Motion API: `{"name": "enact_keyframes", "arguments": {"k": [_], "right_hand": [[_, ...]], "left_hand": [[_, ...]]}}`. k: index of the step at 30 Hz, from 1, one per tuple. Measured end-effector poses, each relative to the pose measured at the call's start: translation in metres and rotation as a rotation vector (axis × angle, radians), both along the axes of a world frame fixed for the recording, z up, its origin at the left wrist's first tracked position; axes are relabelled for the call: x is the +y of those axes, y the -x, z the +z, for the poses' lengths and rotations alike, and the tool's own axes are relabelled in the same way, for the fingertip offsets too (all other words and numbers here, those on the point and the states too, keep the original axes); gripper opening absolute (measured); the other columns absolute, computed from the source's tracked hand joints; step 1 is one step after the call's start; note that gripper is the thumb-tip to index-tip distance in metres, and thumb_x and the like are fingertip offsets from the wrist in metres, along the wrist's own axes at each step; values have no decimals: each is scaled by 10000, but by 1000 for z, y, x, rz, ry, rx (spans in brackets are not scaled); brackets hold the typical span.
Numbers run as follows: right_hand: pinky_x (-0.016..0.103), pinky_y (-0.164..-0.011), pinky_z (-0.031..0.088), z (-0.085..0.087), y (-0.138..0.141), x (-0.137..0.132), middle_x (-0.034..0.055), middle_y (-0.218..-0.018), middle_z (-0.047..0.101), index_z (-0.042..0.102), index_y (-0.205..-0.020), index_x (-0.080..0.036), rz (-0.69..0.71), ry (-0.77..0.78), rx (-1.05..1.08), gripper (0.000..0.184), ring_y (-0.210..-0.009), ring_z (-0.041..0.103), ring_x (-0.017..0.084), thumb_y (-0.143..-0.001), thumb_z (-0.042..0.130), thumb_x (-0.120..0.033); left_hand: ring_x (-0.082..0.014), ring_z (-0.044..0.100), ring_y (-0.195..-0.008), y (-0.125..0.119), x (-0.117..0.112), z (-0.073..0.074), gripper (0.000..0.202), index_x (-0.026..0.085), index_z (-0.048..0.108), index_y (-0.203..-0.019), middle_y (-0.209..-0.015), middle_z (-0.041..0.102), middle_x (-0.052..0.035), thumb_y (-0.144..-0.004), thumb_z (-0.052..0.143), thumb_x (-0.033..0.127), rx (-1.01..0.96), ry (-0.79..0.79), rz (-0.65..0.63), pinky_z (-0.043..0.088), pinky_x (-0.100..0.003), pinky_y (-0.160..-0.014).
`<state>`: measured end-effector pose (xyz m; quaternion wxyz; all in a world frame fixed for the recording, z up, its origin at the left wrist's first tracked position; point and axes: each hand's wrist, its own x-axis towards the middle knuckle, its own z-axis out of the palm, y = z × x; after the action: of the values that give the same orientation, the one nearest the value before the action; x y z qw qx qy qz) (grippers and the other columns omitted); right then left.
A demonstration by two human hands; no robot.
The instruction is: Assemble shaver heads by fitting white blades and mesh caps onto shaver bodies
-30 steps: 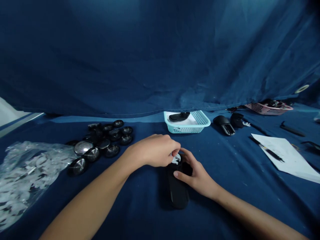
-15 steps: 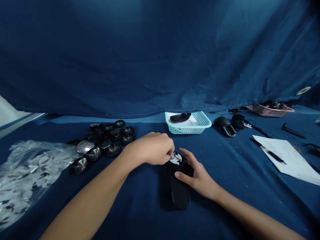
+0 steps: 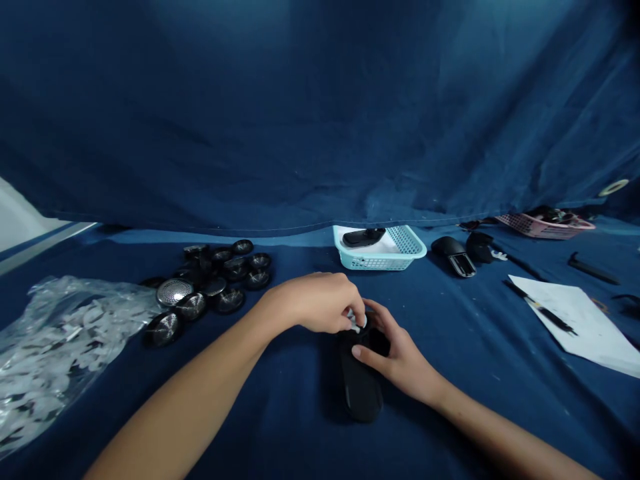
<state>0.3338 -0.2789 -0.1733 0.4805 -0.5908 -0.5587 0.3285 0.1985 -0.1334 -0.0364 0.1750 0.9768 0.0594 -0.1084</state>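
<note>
A black oblong device body (image 3: 361, 390) lies on the blue cloth in front of me. My right hand (image 3: 397, 353) wraps round its upper end, thumb across the front. My left hand (image 3: 320, 303) is closed in a pinch on a small white round part (image 3: 356, 323) that it holds against the top of the body. The part is mostly hidden under my fingertips.
Several black and silver round caps (image 3: 205, 287) lie at the left, beside a clear bag of white parts (image 3: 55, 340). A light blue basket (image 3: 400, 250) holds a black piece. Black parts (image 3: 457, 253), a pink basket (image 3: 545, 223), paper (image 3: 575, 320) with a pen lie right.
My left hand has closed back over the white part and pressed it down on the body's top, hiding it. The right hand keeps its grip. The view has shifted slightly.
</note>
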Motion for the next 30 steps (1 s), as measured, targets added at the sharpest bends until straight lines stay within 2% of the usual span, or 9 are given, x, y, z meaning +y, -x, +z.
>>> {"name": "enact_keyframes", "arguments": {"k": [7, 13, 19, 25, 30], "right_hand": [[423, -1094, 379, 0, 1, 0, 63, -1362, 509, 339, -1399, -273, -3, -18, -18, 648, -1251, 491, 230, -846, 674, -314], [453, -1097, 366, 3, 1, 0, 72, -1331, 531, 318, -1417, -280, -11, 22, -23, 680, -1235, 504, 242, -841, 676, -331], [422, -1089, 375, 3, 2, 0, 63, -1318, 542, 290, -1427, -291, -9, 19, -8, 705, -1231, 510, 226, -843, 684, -322], [427, -1067, 407, -3, 0, 1, 84, -1324, 538, 311, -1411, -265, -27, -4, -5, 697, -1219, 525, 240, -832, 696, -319], [444, -1080, 395, -3, 0, 1, 95, -1346, 525, 299, -1417, -260, -12, -8, 8, 699, -1250, 503, 247, -838, 686, -320]], "left_hand": [[-142, 578, -633, 0, 3, -1, 441, 289, 656, -1170, -810, 695, 7, -769, 562, 130, 42, -40, 78, 356, -226, -523], [-143, 555, -585, 3, 7, -1, 279, 243, 705, -953, -751, 667, -8, -720, 586, 145, 68, -97, 98, 344, -245, -507], [-134, 536, -570, 3, 1, 2, 146, 212, 719, -871, -715, 664, 0, -747, 642, 205, 69, -71, 24, 349, -249, -519], [-115, 552, -584, 2, -3, 3, 199, 267, 731, -975, -681, 645, 28, -782, 687, 271, 10, 34, -1, 348, -226, -528], [-123, 546, -563, 2, 0, 1, 357, 284, 677, -1122, -685, 646, 30, -766, 708, 287, 49, 10, 32, 325, -232, -510]]}}
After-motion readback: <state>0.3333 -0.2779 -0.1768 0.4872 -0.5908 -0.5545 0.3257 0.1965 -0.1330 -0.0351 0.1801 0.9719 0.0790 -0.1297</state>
